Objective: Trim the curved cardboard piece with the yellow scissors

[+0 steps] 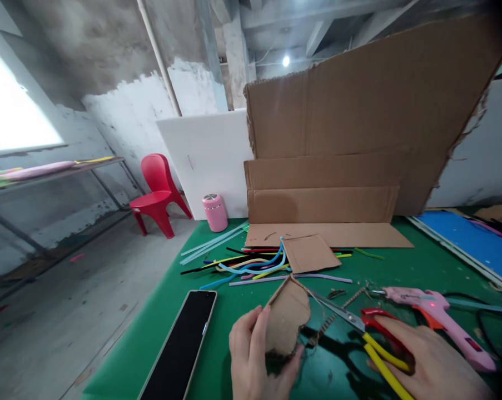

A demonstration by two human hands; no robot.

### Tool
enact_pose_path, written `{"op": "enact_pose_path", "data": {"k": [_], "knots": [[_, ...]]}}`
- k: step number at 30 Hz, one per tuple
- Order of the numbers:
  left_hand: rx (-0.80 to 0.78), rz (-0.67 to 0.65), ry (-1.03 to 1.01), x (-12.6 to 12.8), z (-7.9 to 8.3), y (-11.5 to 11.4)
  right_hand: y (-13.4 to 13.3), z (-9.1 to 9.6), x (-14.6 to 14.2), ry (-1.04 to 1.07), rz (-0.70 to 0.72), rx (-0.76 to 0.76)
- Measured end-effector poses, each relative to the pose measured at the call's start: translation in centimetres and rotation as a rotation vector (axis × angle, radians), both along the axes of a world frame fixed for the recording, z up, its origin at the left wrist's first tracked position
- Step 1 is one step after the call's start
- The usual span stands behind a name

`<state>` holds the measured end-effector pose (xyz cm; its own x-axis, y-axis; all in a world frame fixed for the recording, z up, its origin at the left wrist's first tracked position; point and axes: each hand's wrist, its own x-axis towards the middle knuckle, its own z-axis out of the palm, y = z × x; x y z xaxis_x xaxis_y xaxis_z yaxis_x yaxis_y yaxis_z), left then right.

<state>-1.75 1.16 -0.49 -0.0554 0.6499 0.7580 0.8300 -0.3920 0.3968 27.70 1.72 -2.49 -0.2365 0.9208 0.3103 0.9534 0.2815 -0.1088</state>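
The left grip is closed on a cardboard piece — phone to its left; the right grip is curled round scissors — glue gun just beyond it.

Along the left edge of the surface, a bare strip is running outside the phone, giving a hand room to slide by; a second lane is opening between the phone and the left hand. A tall cardboard sheet is walling off the back edge, and a pink canister is standing near the back left corner. Loose craft stems are cluttering the middle. The scissors are slanting across the gap from the right hand. Toward the right edge, a glue gun is blocking any low sweep, though room is showing behind it, before the blue panel.
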Motion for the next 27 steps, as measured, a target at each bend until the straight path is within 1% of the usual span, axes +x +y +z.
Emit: {"op": "enact_pose_path", "data": {"k": [6,11,15,20,24,27], "knots": [[-0.009,0.039,0.009,0.0,0.1,0.0,-0.4,0.0,-0.1,0.026,-0.019,-0.098],[0.003,0.015,0.001,0.1,0.2,0.1,-0.4,0.1,-0.4,0.036,-0.03,-0.142],[0.024,-0.005,0.004,0.2,0.3,0.0,-0.4,-0.2,-0.6,0.044,-0.022,-0.174],[-0.001,0.0,-0.016,0.3,0.4,-0.1,-0.6,-0.5,-0.8,0.044,-0.019,-0.185],[0.002,0.004,-0.001,0.2,0.4,-0.1,-0.7,-0.2,-1.3,0.056,0.012,-0.177],[0.033,0.021,0.022,0.2,0.4,0.0,-0.7,0.2,-1.6,0.046,-0.002,-0.164]]}}
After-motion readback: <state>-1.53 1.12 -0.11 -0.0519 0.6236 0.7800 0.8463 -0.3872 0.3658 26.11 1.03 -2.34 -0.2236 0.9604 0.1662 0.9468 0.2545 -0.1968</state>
